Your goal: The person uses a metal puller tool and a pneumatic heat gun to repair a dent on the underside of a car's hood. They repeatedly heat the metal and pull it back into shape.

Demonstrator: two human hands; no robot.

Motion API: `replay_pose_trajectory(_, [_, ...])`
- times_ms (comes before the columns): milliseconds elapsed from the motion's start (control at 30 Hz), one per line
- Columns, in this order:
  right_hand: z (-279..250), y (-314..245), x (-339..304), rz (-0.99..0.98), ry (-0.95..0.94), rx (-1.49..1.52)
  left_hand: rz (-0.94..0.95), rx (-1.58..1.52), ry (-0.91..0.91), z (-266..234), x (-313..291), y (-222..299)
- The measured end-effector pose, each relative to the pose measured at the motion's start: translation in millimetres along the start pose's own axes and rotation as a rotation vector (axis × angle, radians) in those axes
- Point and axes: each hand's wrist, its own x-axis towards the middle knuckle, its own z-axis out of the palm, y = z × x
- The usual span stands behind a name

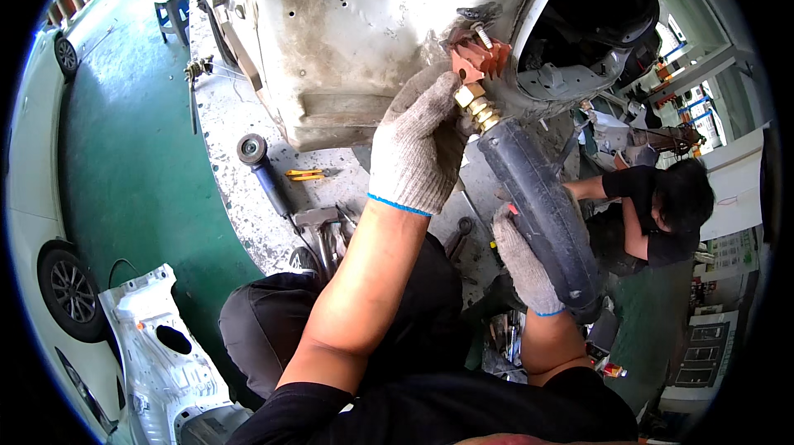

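Note:
A long black hand-held tool [542, 205] slants across the middle, with a brass collar and nut [473, 99] and a reddish copper-coloured toothed head [478, 60] at its far end. My right hand [525, 267], in a knitted work glove, wraps the black body from below. My left hand [416, 139], gloved alike, has its thumb and fingers closed at the base of the copper head, by the nut; some fingertips are hidden. The head is against or very near a worn white car body panel [331, 40], beside a protruding threaded stud [482, 34].
An angle grinder [263, 172], yellow-handled pliers [306, 174] and a hammer [318, 217] lie on the paint-spotted bench [223, 114]. A co-worker [662, 205] bends over at right. A cut white panel [165, 354] and a white car [33, 197] stand left on green floor.

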Motion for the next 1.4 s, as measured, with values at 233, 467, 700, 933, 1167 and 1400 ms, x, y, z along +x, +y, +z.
replay_pose_trajectory(233, [-1,1,-6,0.112,-0.013,0.217,0.016,-0.001,-0.036,5,4,6])
replay_pose_trajectory(467, [-4,0,-2,0.137,-0.025,0.253,0.003,-0.028,-0.010,6,6,5])
replay_pose_trajectory(700, [-7,5,-3,0.121,-0.095,0.270,0.019,-0.033,-0.033,7,5,4])
replay_pose_trajectory(933, [-16,7,-2,0.595,-0.026,1.169,0.029,-0.001,-0.039,7,6,2])
replay_pose_trajectory(1167, [-23,9,6,0.623,-0.109,1.587,0.050,0.028,-0.002,13,3,3])
replay_pose_trajectory(1400, [-27,29,-6,0.652,-0.022,1.501,0.035,0.024,0.052,13,2,2])
